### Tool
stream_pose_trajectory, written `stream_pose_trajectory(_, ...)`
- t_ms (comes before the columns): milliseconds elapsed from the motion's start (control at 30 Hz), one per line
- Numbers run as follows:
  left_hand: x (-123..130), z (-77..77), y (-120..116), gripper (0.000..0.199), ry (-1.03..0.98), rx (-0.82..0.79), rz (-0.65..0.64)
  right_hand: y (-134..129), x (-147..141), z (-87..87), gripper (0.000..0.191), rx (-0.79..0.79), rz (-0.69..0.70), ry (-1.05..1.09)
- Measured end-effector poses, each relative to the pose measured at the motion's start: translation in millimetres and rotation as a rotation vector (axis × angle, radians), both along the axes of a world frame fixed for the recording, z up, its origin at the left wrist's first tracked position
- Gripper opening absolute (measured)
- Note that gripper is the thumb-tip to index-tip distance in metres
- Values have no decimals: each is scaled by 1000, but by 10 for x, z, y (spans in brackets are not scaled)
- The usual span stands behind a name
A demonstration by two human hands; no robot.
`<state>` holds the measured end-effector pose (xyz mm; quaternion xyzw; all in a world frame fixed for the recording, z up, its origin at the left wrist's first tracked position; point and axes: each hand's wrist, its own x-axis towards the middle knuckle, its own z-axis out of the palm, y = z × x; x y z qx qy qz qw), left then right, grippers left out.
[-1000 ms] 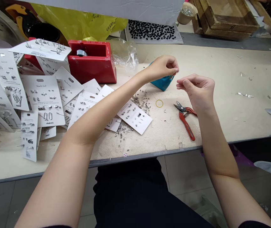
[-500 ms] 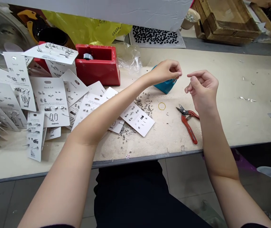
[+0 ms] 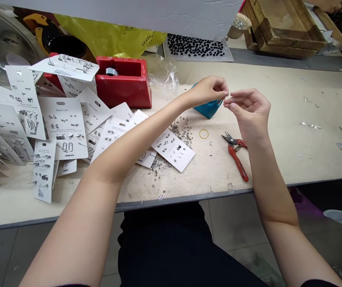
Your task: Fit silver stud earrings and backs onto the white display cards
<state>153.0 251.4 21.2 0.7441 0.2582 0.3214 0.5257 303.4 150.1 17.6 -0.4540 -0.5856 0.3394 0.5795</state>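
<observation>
Both hands are raised above the tabletop [image 3: 281, 159], close together but not clamped on one another. The left hand [image 3: 208, 91] and right hand [image 3: 250, 113] meet nearly fingertip to fingertip, the left fingertips [image 3: 225, 94] just beside the right fingertips [image 3: 225, 102]. Whether anything is pinched between them cannot be told; any piece there is too small or hidden.

Nearest objects: a teal object [image 3: 208, 109], partly under the left hand, and a loose heap of small silver metal pieces [image 3: 181, 133] just beyond the left forearm. A second scatter of metal pieces [image 3: 158, 169] lies near the front edge.

Handling (judgement): the pieces look light, stiff and easily dropped; best taken singly between finger pads. The earring cards [image 3: 64, 127] appear light, thin and stiff; best lifted by an edge, since the studs on them could shift.

Count: metal pieces are too many to count. Cards exceed a dozen, but overlap prevents an exact figure. Also present: one pair of red-handled snips [image 3: 236, 161], one yellow rubber band [image 3: 203, 134], one red tape dispenser [image 3: 123, 83].
</observation>
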Motion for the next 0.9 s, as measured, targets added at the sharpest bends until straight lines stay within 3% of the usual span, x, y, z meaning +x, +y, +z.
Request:
stream_pose_trajectory(533, 14, 10, -8, 21, -24, -41, 7, -10, -29, -8, 10, -77, -50, -23)
stream_pose_trajectory(900, 26, -22, 13, 22, -50, -74, 9, 19, 22, 30, 20, -125, -104, -2)
